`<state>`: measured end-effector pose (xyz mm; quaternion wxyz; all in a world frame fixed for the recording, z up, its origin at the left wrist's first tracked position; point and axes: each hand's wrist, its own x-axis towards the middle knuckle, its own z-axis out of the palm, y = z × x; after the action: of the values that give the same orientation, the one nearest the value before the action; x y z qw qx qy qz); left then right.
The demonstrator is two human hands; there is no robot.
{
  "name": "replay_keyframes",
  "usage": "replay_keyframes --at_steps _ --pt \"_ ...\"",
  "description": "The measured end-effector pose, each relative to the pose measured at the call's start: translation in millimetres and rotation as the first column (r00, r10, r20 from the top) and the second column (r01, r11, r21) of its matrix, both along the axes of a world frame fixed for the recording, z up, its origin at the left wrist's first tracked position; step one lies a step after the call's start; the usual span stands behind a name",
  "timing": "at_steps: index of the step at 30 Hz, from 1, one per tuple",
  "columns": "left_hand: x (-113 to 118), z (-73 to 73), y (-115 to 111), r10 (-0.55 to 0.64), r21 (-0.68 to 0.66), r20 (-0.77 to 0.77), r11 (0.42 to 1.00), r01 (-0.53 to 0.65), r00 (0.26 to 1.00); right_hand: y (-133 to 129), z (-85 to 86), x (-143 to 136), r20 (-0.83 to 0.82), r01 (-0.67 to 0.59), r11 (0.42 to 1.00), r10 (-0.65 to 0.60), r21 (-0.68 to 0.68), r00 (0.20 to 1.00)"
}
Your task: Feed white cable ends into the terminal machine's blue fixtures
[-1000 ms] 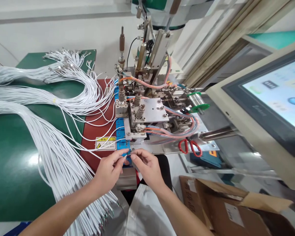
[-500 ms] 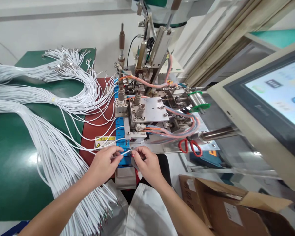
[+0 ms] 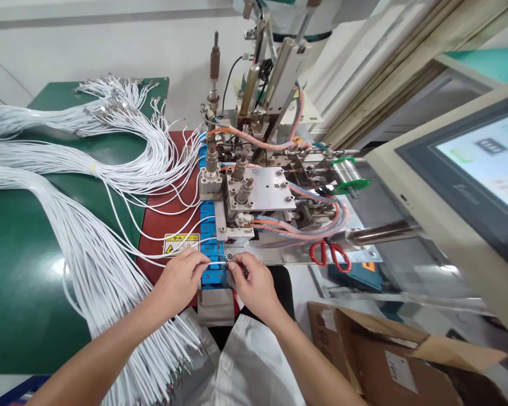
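Observation:
A white cable (image 3: 215,263) runs straight between my two hands, across the blue fixture blocks (image 3: 213,277) at the machine's near end. My left hand (image 3: 183,277) pinches the cable just left of the blocks. At the cable's end, right of the blocks, the fingertips of my right hand (image 3: 252,280) are closed on it; the fingers partly hide the small wires there. Several other white cables lie in the blocks farther back. Left of my left hand spreads a large bundle of white cables (image 3: 80,237) with stripped, coloured wire ends.
The machine's metal plate (image 3: 265,189) stands just beyond my hands. Red-handled scissors (image 3: 330,255) lie at its front right edge, below a solder wire spool (image 3: 347,173). A monitor (image 3: 469,186) juts in at right, over an open cardboard box (image 3: 389,349). A green table (image 3: 17,270) is at left.
The cable has turned from slanting up to the right to nearly level along the blue block. My left hand has moved slightly left; both hands keep their pinch.

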<state>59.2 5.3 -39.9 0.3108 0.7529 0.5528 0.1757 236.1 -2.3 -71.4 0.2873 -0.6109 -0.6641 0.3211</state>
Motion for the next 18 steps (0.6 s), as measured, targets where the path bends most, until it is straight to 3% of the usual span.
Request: replay_keyframes --at_steps 7,10,13,16,18 --pt "1 -0.4 3 -0.001 -0.011 -0.048 1.000 0.001 0.999 4 -5.3 4 -0.064 -0.032 0.995 0.026 -0.093 0.998" --pt "1 -0.4 3 -0.007 0.005 -0.017 1.000 0.007 1.000 7 -4.7 7 -0.040 -0.122 0.992 0.121 -0.033 0.992" --pt "0 -0.4 2 -0.013 0.023 -0.012 1.000 0.014 1.000 11 -3.6 6 0.083 -0.193 0.980 0.188 0.054 0.979" --pt "0 -0.9 1 -0.022 0.032 -0.025 0.999 0.022 0.999 15 -6.7 2 0.199 -0.200 0.971 0.171 0.135 0.965" --pt "1 -1.3 1 -0.024 0.040 -0.031 0.999 0.026 0.999 14 -11.7 -1 0.191 -0.158 0.971 0.123 0.180 0.974"
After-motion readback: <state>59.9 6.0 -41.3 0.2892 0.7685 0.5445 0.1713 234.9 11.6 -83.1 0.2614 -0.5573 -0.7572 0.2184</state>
